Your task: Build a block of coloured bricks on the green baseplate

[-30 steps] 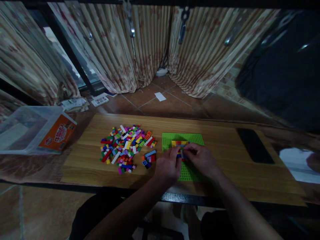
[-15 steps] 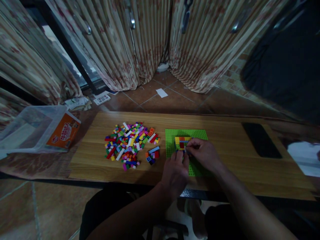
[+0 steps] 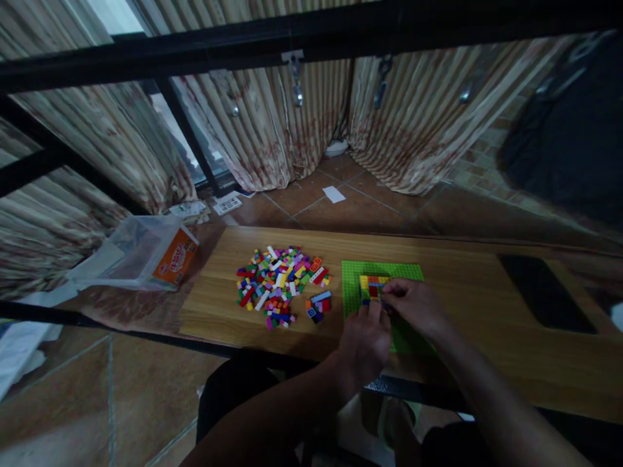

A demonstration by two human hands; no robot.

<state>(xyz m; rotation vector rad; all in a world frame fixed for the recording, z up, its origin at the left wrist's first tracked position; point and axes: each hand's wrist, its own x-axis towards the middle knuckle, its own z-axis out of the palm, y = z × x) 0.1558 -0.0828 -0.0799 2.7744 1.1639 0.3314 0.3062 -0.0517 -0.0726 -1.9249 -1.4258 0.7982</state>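
Observation:
A green studded baseplate [image 3: 351, 279] lies on the wooden table, and on it stands a small build of coloured bricks [image 3: 374, 281] with yellow, orange, blue and dark red showing. My left hand [image 3: 366, 336] rests at the near side of the build, its fingers bent together against the bricks. On the right side, my right hand [image 3: 411, 299] has its thumb and fingers pinched at the build's edge. Whatever sits between the fingertips of either hand is too small and dark to make out. The near part of the build is hidden by my fingers.
Left of the baseplate are a small cluster of bricks [image 3: 318, 305] and a large pile of mixed bricks [image 3: 280, 279]. A clear plastic box [image 3: 141, 250] with an orange label stands beyond the table's left end. A black flat slab [image 3: 545, 292] lies at the right.
The camera view has shifted left and tilted up, so everything sits farther right and a dark bar shows at the top. Both hands stay at the brick build with little change.

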